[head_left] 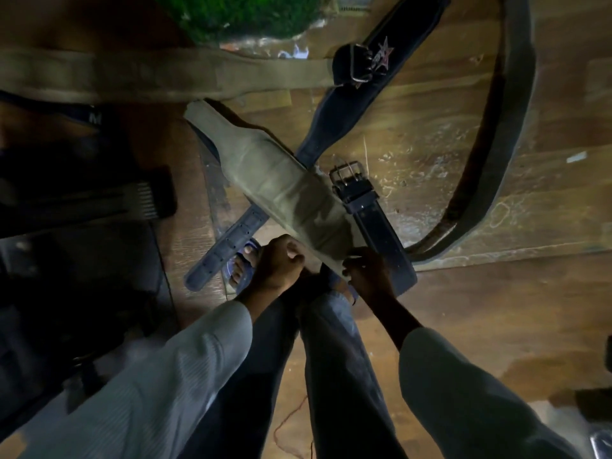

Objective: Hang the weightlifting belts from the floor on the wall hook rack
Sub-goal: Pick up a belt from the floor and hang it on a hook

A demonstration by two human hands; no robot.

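Observation:
An olive-green weightlifting belt (pixel 281 187) runs diagonally over the wooden floor, and both my hands hold its near end. My left hand (pixel 278 263) grips the left edge with curled fingers. My right hand (pixel 367 273) pinches the right corner. Under it lies a dark blue belt (pixel 374 213) with a metal buckle (pixel 346 177); its holed tail (pixel 225 246) sticks out at the left. A dark belt with a star logo (pixel 374 71) lies further back. The wall hook rack is not in view.
A long olive belt (pixel 149 74) stretches across the back, and a curved dark belt (pixel 510 127) arcs at the right. Dark gym equipment (pixel 82 200) fills the left side. Green turf (pixel 241 14) sits at the top. My sandalled foot (pixel 241 263) stands beside the belts.

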